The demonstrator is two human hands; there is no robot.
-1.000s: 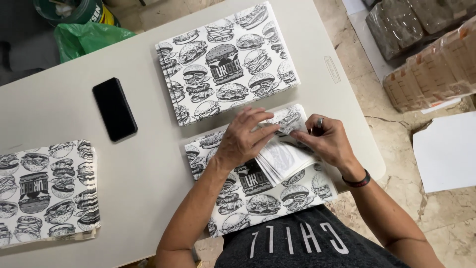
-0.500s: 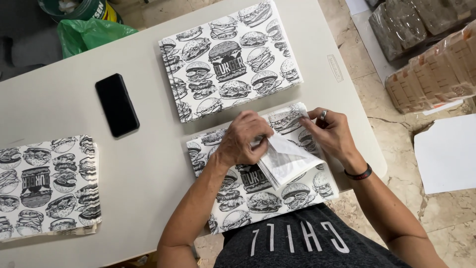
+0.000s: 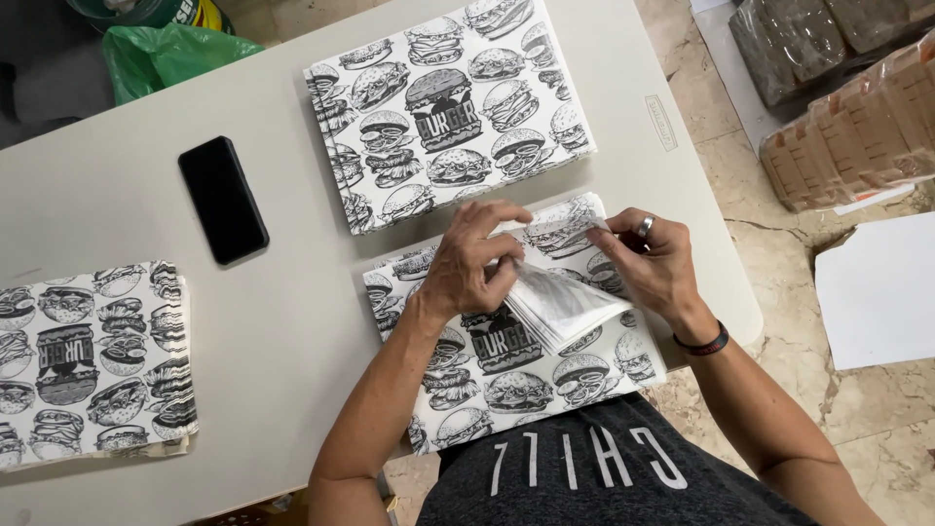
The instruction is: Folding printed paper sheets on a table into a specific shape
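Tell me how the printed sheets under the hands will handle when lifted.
Probably floppy: the sheets already curl where the left hand and right hand peel up a corner. Likely light singly. The fanned edges suggest they cling together and slide easily across the stack.

Both hands sit close together, left hand [image 3: 474, 268] curled palm-down, right hand [image 3: 651, 263] pinching with fingertips.

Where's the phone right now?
Head view: the black phone lies flat on the white table, upper left, between the far paper stack and the left paper stack.
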